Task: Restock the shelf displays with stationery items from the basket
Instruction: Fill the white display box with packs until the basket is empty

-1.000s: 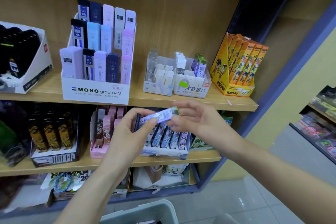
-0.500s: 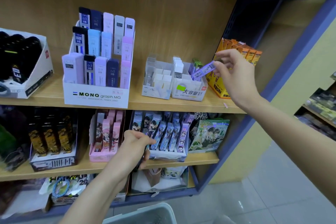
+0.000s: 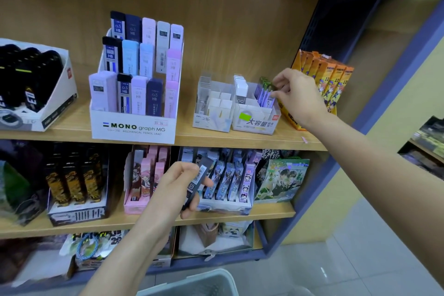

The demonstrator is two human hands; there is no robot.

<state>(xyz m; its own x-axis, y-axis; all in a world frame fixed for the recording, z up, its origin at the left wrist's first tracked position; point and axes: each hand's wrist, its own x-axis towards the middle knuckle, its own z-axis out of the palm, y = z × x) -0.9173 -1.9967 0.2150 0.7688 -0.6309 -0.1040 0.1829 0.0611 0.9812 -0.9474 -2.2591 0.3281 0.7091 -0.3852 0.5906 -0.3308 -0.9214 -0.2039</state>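
Observation:
My right hand (image 3: 296, 95) reaches to the upper shelf and pinches a purple lead case (image 3: 268, 98), which stands among other purple cases in the right slot of a white display box (image 3: 254, 121). My left hand (image 3: 179, 187) is lower, in front of the middle shelf, and grips a dark lead case (image 3: 198, 176) with a barcode label. The pale basket (image 3: 192, 282) shows at the bottom edge, its contents hidden.
A MONO graph MG lead display (image 3: 133, 127) stands left of a clear divider box (image 3: 211, 113). Orange packs (image 3: 329, 79) sit right of my right hand. The middle shelf holds pink boxes (image 3: 146, 175) and blue character packs (image 3: 225, 180). A blue shelf post (image 3: 374, 103) rises at the right.
My right hand carried the purple case up from my left hand and lowered it into the white display box. My left hand dropped, then rose a little with the dark case.

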